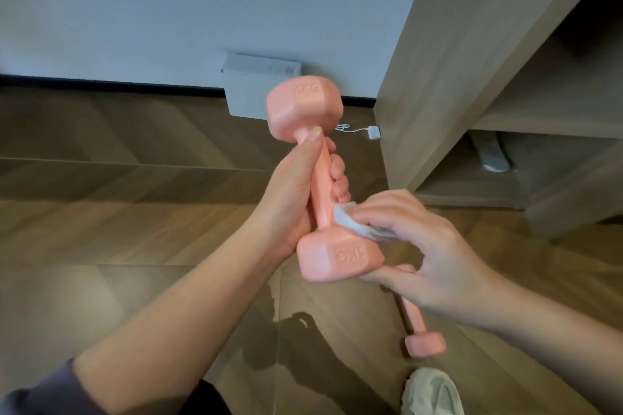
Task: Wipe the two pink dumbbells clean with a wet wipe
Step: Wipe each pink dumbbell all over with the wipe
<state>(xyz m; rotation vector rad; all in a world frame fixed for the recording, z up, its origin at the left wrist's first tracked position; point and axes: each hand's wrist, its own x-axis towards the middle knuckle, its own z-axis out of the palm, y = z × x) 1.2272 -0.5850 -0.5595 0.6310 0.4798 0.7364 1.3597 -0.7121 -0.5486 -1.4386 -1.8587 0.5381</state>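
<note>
Slippage is the worry I have right now. My left hand (296,192) is wrapped round the handle of the first pink dumbbell (321,187), thumb lying up toward its upper head, and holds it tilted in the air above the floor (135,246). My right hand (428,246) pinches the folded wet wipe (350,221) against the bottom of that handle, just above the lower head, with the thumb touching the side of that head.

The wipe leaves moisture, I judge, so the handle could turn slick exactly where my left fingers need purchase. If the grip gives, the weight falls. Below and to the right of the first pink dumbbell lie the second pink dumbbell (423,344) and the toe of my shoe (431,394), so a drop could dent the floor or catch my foot.

Another risk is an incomplete job. The stretch of handle under my left palm cannot be reached without regripping, and the wipe is bunched small, so it may skip the flat faces of the heads. The second pink dumbbell, partly hidden behind my right hand, is not yet picked up, so I judge about half the task remains.
</note>
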